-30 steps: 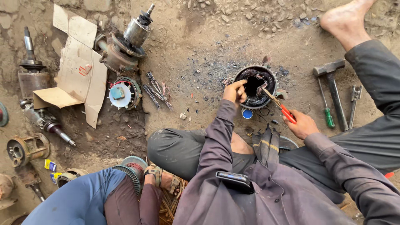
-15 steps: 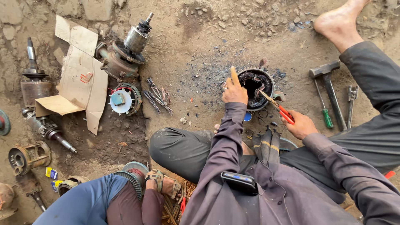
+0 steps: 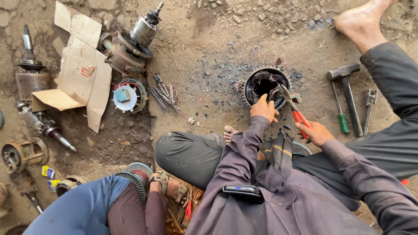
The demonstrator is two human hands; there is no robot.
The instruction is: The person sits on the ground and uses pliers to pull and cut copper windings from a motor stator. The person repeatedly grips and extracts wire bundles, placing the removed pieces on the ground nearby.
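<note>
Motor stator (image 3: 265,85), a round dark metal ring with blackened copper windings inside, lies on the dirt ground (image 3: 209,39) in front of the seated person, in a patch of soot and burnt wire scraps. Their left hand (image 3: 264,109) rests on its near rim, fingers together and curled over the edge, steadying it. Their right hand (image 3: 314,132) has its fingers clamped on the red handles of a pair of pliers (image 3: 292,106), whose metal nose reaches over the right side of the ring and into the windings. Whether the nose grips a wire is too small to tell. Just right of the stator a hammer (image 3: 348,93) with a dark handle lies on the ground, a green-handled screwdriver (image 3: 340,113) beside it and a spanner (image 3: 369,106) a little further right. A bare foot (image 3: 361,21) is planted beyond them near the top edge. Well apart to the left, a small heap of cut wire bundles (image 3: 163,93) lies near a round end cover with a white centre (image 3: 127,96). Behind these sits a motor rotor on its housing (image 3: 130,45), and a torn sheet of cardboard (image 3: 80,74) is spread to its left. More shafts and housings line the far left edge. Another person in blue trousers (image 3: 82,209) sits at the lower left, a sandalled foot (image 3: 167,185) next to a finned round part (image 3: 135,178). A dark phone (image 3: 243,190) lies on the seated person's lap.
</note>
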